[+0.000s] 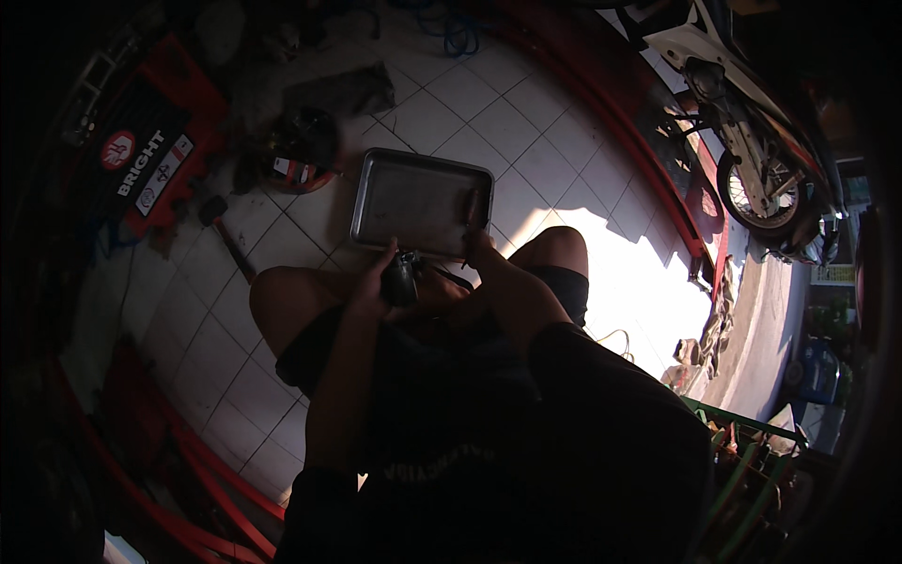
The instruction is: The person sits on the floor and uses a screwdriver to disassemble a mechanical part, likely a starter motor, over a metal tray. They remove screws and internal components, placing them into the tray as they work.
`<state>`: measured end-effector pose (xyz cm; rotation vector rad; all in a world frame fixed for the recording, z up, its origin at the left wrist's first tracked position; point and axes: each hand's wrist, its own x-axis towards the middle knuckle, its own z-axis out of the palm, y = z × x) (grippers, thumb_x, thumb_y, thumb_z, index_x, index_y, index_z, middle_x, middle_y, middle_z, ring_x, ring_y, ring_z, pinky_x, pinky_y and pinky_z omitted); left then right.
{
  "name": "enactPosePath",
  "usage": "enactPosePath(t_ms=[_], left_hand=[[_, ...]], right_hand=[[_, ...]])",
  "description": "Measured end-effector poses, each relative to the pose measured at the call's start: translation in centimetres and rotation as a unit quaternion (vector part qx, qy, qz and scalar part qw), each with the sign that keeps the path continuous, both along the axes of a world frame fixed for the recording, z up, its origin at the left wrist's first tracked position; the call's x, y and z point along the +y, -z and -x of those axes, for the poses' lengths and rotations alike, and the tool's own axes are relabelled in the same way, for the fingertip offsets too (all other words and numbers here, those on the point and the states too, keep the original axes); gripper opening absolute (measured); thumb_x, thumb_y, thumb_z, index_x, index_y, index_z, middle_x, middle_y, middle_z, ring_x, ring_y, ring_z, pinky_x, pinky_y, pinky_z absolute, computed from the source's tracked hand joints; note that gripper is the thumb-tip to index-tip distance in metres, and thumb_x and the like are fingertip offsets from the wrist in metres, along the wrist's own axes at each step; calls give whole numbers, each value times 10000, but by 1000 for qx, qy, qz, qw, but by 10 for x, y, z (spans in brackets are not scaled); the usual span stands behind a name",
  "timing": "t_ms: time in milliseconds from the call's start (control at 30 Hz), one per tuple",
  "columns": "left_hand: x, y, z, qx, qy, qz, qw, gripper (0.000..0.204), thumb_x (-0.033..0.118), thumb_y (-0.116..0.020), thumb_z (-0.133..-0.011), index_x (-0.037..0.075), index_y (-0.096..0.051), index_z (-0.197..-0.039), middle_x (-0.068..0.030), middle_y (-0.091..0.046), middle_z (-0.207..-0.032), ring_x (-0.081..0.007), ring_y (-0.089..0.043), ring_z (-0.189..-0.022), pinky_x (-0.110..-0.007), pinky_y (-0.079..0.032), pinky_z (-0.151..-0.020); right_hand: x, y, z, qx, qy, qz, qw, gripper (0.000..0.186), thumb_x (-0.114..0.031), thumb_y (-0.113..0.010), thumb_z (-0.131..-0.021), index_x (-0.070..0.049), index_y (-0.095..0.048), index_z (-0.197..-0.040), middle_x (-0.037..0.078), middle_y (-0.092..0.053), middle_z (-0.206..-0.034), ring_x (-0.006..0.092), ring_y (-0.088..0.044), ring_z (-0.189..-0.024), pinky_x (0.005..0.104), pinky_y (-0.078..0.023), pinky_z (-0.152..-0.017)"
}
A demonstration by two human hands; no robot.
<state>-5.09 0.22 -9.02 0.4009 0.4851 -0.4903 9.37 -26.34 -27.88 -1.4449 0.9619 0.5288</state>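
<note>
I sit on the floor with a shallow metal tray point(425, 158) in front of my legs. My left hand point(378, 280) is closed round a dark, rounded metal part point(402, 279) just short of the tray's near edge. At the tray's near right corner, my right hand point(480, 252) has its fingers curled round a slim brownish tool point(472, 209). The tool reaches over the tray's right side; its exact kind is too dark to make out. Shadow hides most of the fingers.
To the left lies a hammer-shaped tool point(226, 237) on the white tiles. Beyond it stand a dark round container point(303, 155) and a red-and-black box point(155, 160). Red metal beams point(611, 103) run along the right, with a motorcycle point(752, 141) past them. Bright sunlight falls on the right-hand tiles.
</note>
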Motion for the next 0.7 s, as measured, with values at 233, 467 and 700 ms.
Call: enactPosePath(t_ms=[233,467,700], left_hand=[[-9,-29,-3,8,-69,-31,997,397,422,-629,-969,55,-654,-1119,-95,-717,-963,-235,-706,-815,-386,-593,-695],[-2,-28,8,-65,-122,32,990,428,374,-583,-995,37,-580,-1260,-152,-672,-1140,-298,-675,-977,-449,-567,-826],[-1,-21,15,-112,-146,96,978,571,458,-467,-1022,36,-495,-1406,-197,-571,-1359,-356,-611,-1169,-515,-526,-959]], right_hand=[[36,-117,-27,-92,71,-189,975,161,-147,-476,-986,-56,-603,-1023,87,-583,-755,183,-452,-500,322,-385,-448],[52,-271,16,-196,-234,-272,913,328,-231,-479,-1054,-50,-492,-1326,91,-620,-1092,111,-463,-605,276,-403,-514],[38,-322,97,-164,-420,-225,864,404,-256,-499,-1046,23,-549,-1335,81,-653,-1036,123,-596,-807,283,-502,-697]])
